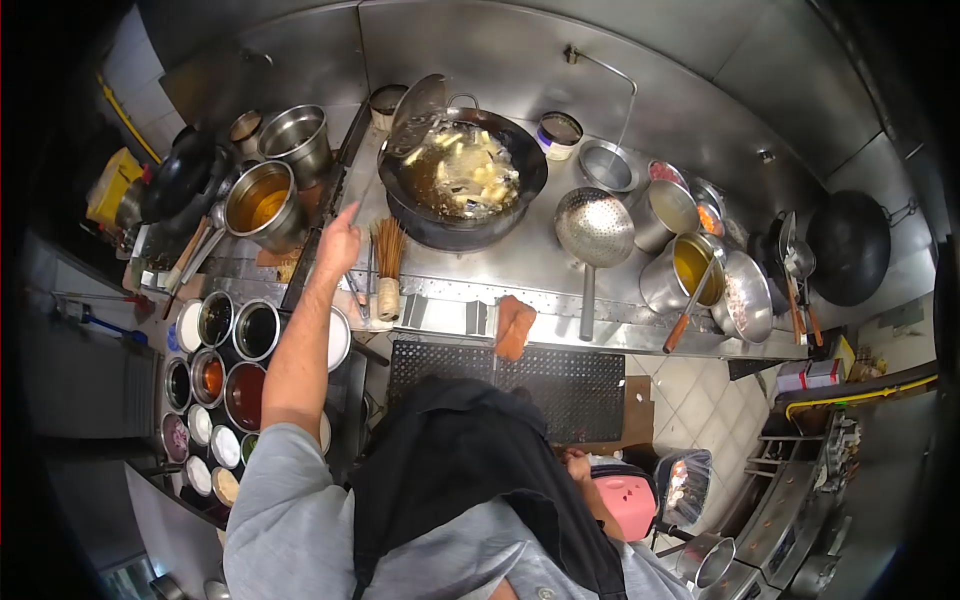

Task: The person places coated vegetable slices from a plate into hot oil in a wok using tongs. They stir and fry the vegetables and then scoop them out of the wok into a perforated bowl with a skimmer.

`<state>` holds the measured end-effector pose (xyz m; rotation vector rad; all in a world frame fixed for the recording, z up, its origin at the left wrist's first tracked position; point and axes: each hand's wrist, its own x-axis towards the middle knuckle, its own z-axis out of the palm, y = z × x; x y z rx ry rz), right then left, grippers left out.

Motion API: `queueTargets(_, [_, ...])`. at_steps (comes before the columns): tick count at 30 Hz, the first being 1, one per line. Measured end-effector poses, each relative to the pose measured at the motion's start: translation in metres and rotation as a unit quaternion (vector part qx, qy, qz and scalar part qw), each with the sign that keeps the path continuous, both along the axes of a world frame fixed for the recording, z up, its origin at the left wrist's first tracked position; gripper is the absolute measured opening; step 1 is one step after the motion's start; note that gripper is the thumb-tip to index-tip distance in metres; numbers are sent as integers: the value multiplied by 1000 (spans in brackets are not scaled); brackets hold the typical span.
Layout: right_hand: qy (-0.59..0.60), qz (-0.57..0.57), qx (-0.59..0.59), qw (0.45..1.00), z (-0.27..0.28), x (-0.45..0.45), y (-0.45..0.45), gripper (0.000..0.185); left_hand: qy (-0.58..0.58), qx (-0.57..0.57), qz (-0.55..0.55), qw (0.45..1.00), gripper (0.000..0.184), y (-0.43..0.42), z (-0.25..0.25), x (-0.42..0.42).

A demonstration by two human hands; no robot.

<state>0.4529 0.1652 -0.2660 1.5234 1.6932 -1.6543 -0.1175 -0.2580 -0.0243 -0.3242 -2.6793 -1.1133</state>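
My left hand [340,243] reaches over the front left of the steel stove top, index finger stretched toward the wok and the other fingers partly curled; I see nothing in it. Just right of it stands a bamboo wok brush [388,262], with thin metal tongs or rods [357,290] beside it. Beyond, a large dark wok [455,233] holds pale yellow and dark pieces in bubbling oil. A round mesh-like strainer [420,105] leans at its back left rim. My right hand [575,463] hangs low by the black apron, fingers curled and partly hidden, near a pink container [627,507].
A perforated ladle [594,230] lies on the stove top, its handle over the front edge. Metal pots [262,200] stand left, a pot of yellow liquid [697,270] right. Several seasoning bowls [257,330] fill the left counter. An orange-brown cloth [515,327] hangs at the front edge.
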Motion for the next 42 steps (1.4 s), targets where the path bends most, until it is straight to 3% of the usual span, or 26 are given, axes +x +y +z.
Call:
queueTargets(2, [-22,33,26,999,33,-3,-6,30,-74,-43,37,996,46,-4,13,-3])
queueTargets(4, [-17,31,13,999,31,-2,0,32,-103,-81,56,990,47,-6,23,-9])
queueTargets(7, [-14,-5,2,1000,24,2,7,35,63,-35,-40,997,48,-26,-71,-53])
queueTargets(8, [-15,-2,4,1000,27,0,7,35,4,-35,-36,999,53,-25,-103,-70])
queueTargets(9, [-17,1,5,1000,32,0,6,35,-123,35,-26,991,55,-15,-87,-64])
queueTargets(11, [-15,-1,1,1000,32,1,8,36,-371,170,-6,913,59,19,-39,-30])
queueTargets(15, [-18,30,19,999,29,-1,10,37,-438,317,-47,840,65,56,-37,-17])
queueTargets(19, [-17,51,30,998,39,-9,8,38,-453,364,-63,811,64,83,-33,-9])
queueTargets(26, [-6,88,28,996,30,-9,12,37,-378,269,-77,883,57,86,-35,-1])
queueTargets(29, [-33,80,30,996,51,-21,3,34,-143,110,-118,976,49,77,-61,-2])
queueTargets(32, [-45,63,26,997,62,-29,-4,33,-154,107,-133,973,44,63,-26,27])
queueTargets(35, [-35,85,24,995,46,-31,-1,34,-160,33,-123,979,46,53,13,58])
queueTargets(38, [-29,126,38,991,31,-29,4,36,-127,16,-132,983,47,43,26,78])
queueTargets(42, [-52,80,29,995,40,-42,-2,40,-68,24,-141,987,47,35,31,99])
